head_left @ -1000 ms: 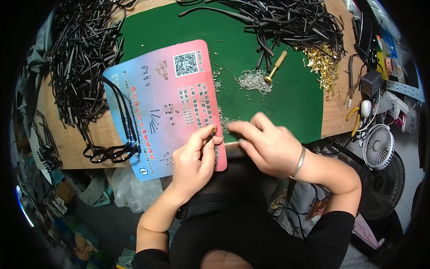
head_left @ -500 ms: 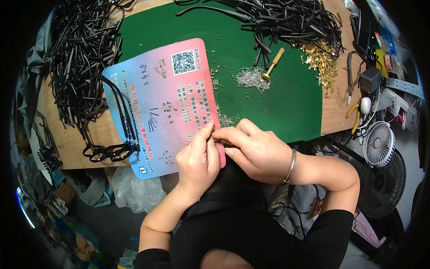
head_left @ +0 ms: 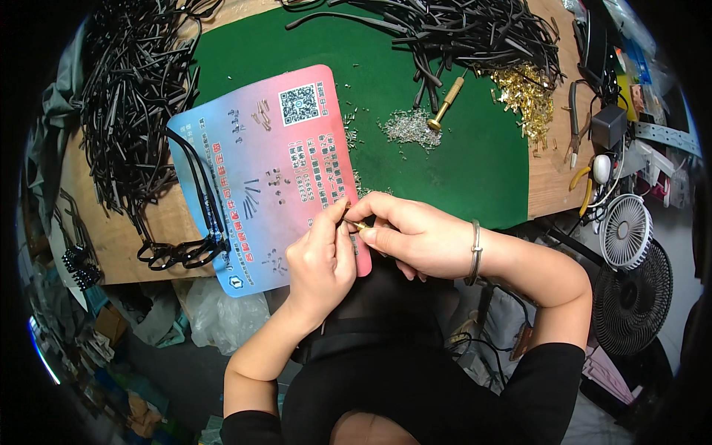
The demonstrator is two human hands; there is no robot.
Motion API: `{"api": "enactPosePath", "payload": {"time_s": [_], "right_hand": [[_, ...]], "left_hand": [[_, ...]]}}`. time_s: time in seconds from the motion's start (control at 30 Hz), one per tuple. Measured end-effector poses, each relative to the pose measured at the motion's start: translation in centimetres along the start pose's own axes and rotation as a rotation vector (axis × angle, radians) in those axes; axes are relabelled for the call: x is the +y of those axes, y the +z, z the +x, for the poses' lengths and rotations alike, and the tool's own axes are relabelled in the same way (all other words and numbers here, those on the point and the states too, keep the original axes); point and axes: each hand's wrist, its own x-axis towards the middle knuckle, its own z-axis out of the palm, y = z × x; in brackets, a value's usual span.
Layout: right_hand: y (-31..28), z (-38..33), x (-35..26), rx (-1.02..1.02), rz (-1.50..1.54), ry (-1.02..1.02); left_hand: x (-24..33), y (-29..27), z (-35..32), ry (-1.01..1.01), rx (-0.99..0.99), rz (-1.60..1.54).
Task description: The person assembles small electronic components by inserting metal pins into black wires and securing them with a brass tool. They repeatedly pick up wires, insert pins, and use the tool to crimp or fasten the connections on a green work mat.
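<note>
My left hand (head_left: 324,256) is closed in a pinch over the right edge of the pink and blue mat (head_left: 252,159). Between its fingertips sits a small gold-coloured part (head_left: 346,205), mostly hidden. My right hand (head_left: 419,233), with a metal bangle at its wrist, grips a small brass screwdriver (head_left: 361,225). Its thin end points at the left fingertips; the rest is covered by my fingers. On the printed mat lie a black eyeglass frame (head_left: 194,252) with folded temples and several little groups of tiny screws and metal pins (head_left: 252,199).
Black temple arms are heaped at the left (head_left: 122,111) and far right (head_left: 475,37). Silver bits (head_left: 410,127) and gold bits (head_left: 526,100) lie in piles. Another brass screwdriver (head_left: 446,102) rests on the green mat (head_left: 460,185). Pliers (head_left: 572,122) and a white fan (head_left: 627,231) are at right.
My right hand has turned and its fingers have shifted, so the brass screwdriver now shows between thumb and forefinger, pointed at the left fingertips. The left hand keeps its pinch, slightly lower left.
</note>
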Motion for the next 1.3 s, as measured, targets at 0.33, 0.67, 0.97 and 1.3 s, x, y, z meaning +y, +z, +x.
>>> {"api": "enactPosePath", "payload": {"time_s": [0.33, 0.67, 0.97, 1.3], "right_hand": [[0.7, 0.2, 2.7, 0.210, -0.437, -0.376], [-1.0, -2.2, 3.5, 0.484, -0.769, -0.415], [-2.2, -2.5, 5.1, 0.466, -0.764, -0.572], [-8.3, -5.2, 3.5, 0.843, -0.611, -0.451]], "left_hand": [[0.6, -0.7, 0.1, -0.057, -0.093, 0.004], [3.2, -0.9, 2.2, -0.107, -0.193, -0.257], [-0.4, 3.2, 22.7, 0.486, -0.135, 0.638], [5.5, -4.8, 11.5, 0.316, -0.117, -0.048]]}}
